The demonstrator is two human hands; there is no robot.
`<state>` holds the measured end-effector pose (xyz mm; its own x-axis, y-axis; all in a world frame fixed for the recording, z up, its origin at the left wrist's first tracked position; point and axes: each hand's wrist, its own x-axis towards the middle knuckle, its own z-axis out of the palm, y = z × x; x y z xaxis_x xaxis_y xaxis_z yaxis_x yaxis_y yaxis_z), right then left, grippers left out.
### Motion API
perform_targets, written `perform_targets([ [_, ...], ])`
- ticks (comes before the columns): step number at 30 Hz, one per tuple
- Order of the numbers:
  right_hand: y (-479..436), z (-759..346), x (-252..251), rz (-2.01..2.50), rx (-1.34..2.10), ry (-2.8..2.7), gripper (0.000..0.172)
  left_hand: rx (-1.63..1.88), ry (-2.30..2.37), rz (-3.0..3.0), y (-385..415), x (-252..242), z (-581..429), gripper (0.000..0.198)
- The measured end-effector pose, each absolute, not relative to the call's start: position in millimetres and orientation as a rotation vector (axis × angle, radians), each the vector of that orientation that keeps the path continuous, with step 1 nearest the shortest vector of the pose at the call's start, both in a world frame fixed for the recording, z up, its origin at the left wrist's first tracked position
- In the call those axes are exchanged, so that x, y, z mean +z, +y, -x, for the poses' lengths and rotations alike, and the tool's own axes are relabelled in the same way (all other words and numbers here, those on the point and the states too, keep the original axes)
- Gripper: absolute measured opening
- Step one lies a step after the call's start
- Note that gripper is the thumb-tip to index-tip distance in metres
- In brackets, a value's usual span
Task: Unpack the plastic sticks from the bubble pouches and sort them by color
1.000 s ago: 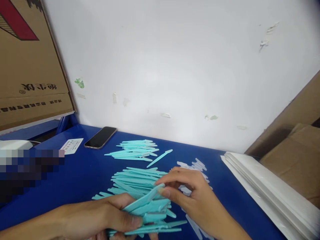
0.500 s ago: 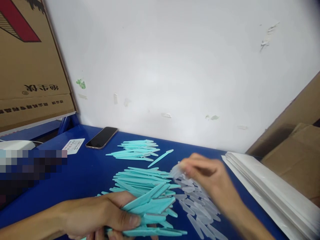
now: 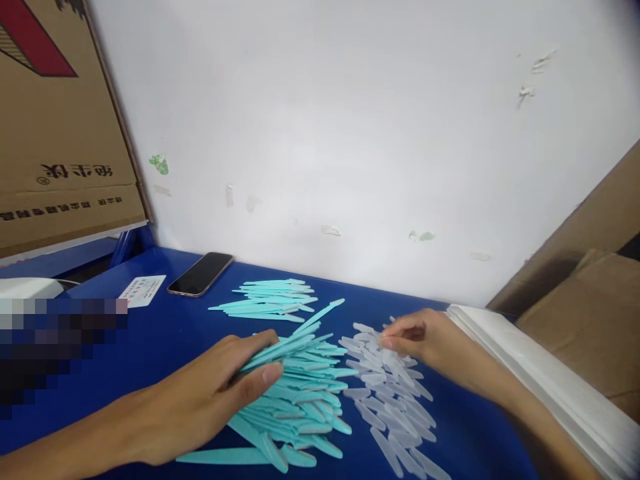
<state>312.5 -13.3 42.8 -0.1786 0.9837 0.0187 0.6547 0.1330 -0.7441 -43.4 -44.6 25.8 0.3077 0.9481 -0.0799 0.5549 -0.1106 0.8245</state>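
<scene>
Long teal plastic pieces (image 3: 300, 407) lie in a large heap at the front middle of the blue table. My left hand (image 3: 235, 380) is over the heap's left side, thumb and fingers closed round several teal pieces that point up and to the right. Further back, a smaller row of teal pieces (image 3: 270, 300) lies side by side. Translucent white caps (image 3: 395, 407) are spread to the right of the heap. At their upper right, my right hand (image 3: 420, 337) pinches at the caps with thumb and index finger; one cap seems to be between the fingertips.
A phone (image 3: 201, 274) and a white card (image 3: 142, 291) lie at the back left of the table (image 3: 185, 347). Folded white sheets (image 3: 540, 380) line the right side, beside cardboard (image 3: 590, 320). A large printed box (image 3: 60, 133) stands at the left, and a white wall rises behind.
My left hand has moved up over the heap, and the bunch it held is now a smaller one. My right hand has shifted slightly right, away from the teal pieces and onto the caps.
</scene>
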Motion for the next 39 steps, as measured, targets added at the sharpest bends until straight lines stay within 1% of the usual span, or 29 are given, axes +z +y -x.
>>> perform_targets([
  [4, -11.6, -315.5, 39.7, 1.618, 0.766, -1.99, 0.025, 0.541, 1.29, -2.238, -36.2, 11.2, 45.4, 0.049],
  [7, -12.6, -314.4, 38.3, 1.599, 0.759, -2.02, 0.03, 0.465, 1.191, -2.574, -24.5, 6.1, 44.8, 0.046],
  [10, -14.3, -311.4, 37.6, 1.604, 0.65, -2.092, 0.036, 0.424, 1.124, -2.71, -16.0, 2.5, 42.8, 0.04],
  [13, -14.1, -309.9, 37.8, 1.63, 0.539, -2.146, 0.037, 0.384, 1.066, -2.788, -10.1, -1.5, 41.1, 0.033],
  [17, -11.6, -312.0, 38.2, 1.739, 0.378, -2.19, 0.034, 0.398, 1.052, -2.889, -2.7, -8.2, 39.8, 0.032],
  [21, -10.6, -312.4, 37.9, 1.827, 0.22, -2.189, 0.038, 0.397, 1.012, -2.967, -0.1, -14.1, 40.3, 0.03],
  [25, -10.8, -309.2, 35.7, 1.808, 0.172, -2.196, 0.039, 0.399, 1.031, -2.969, -3.5, -15.3, 42.5, 0.024],
  [32, -12.1, -299.9, 33.1, 1.803, 0.168, -2.204, 0.037, 0.401, 1.054, -2.897, -7.3, -8.5, 43.7, 0.03],
  [39, -16.9, -291.5, 34.6, 1.796, 0.136, -2.217, 0.036, 0.372, 1.083, -2.821, -4.3, -7.6, 47.1, 0.04],
])
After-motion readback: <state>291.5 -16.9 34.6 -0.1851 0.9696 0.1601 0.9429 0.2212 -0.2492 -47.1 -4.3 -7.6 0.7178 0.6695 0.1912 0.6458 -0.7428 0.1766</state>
